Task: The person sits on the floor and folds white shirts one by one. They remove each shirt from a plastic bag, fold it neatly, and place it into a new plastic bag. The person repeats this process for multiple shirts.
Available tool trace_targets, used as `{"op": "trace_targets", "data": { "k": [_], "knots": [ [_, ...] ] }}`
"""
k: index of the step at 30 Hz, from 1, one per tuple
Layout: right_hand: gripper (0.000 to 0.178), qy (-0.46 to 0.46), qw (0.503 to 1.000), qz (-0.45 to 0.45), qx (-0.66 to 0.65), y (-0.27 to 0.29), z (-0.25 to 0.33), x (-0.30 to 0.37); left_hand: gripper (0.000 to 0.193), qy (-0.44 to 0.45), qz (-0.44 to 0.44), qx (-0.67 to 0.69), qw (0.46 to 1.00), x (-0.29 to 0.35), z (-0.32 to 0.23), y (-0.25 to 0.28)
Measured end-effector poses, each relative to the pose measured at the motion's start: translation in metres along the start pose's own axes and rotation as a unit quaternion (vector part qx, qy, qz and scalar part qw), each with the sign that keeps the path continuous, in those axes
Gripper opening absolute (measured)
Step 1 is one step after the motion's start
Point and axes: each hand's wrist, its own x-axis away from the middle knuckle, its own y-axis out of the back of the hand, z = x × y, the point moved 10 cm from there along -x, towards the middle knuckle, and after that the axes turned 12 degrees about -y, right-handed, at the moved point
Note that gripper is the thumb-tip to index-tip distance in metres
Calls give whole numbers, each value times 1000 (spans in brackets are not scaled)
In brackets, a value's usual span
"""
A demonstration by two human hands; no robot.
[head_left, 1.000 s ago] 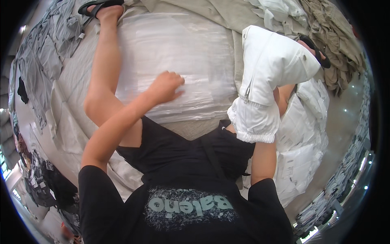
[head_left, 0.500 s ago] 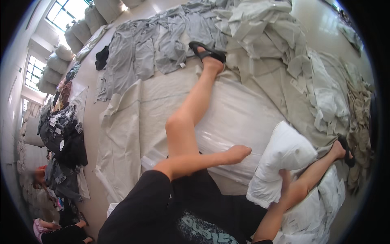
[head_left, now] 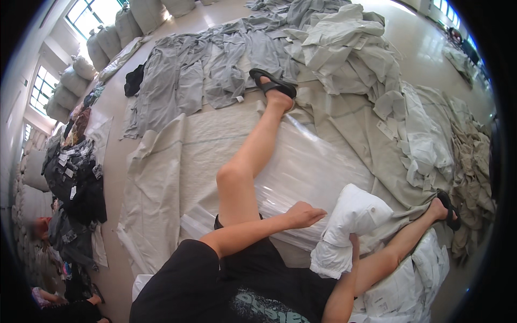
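Note:
A folded white garment (head_left: 360, 207), rolled into a puffy bundle, is held up by my right hand (head_left: 353, 245). The bundle hides most of that hand's fingers. To its left, my left hand (head_left: 306, 215) hovers over a flat stack of clear plastic bags (head_left: 301, 172), fingers drawn together and pointing toward the bundle. Whether anything is pinched in them cannot be made out. The stack of bags lies on a beige sheet (head_left: 210, 145) between my legs.
Packed white garments (head_left: 396, 288) are piled beside my right leg. Grey trousers (head_left: 175, 78) spread beyond my left foot; pale garments (head_left: 350, 48) heap at the far right. Dark clothes (head_left: 75, 177) lie along the left, near another person (head_left: 64, 301). Stuffed sacks (head_left: 105, 43) line the wall.
The white bundle has come left and tipped more upright in my right hand. My left hand has shifted slightly left, its fingers now pointing at the bundle. The whole view has turned a little.

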Motion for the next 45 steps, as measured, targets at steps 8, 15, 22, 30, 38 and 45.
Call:
{"op": "trace_targets", "data": {
  "k": [8,15,22,30,38,45],
  "knots": [
    [73,36,998,-30,37,-29,3,-1,27,-40,-64,61,995,-2,-17,-13],
    [77,32,997,1,67,-16,-9,-8,31,26,47,7,999,5,1,-19],
    [77,21,998,23,51,-8,-17,-15,22,41,50,29,997,4,1,-21],
    [76,17,999,9,50,-15,-14,-10,25,56,26,177,982,7,3,-31],
    [81,20,998,29,60,-13,-14,-6,30,215,101,344,908,21,25,-48],
    [83,-19,998,30,57,-12,-23,-13,33,257,83,492,827,29,20,-67]
  ]
}}
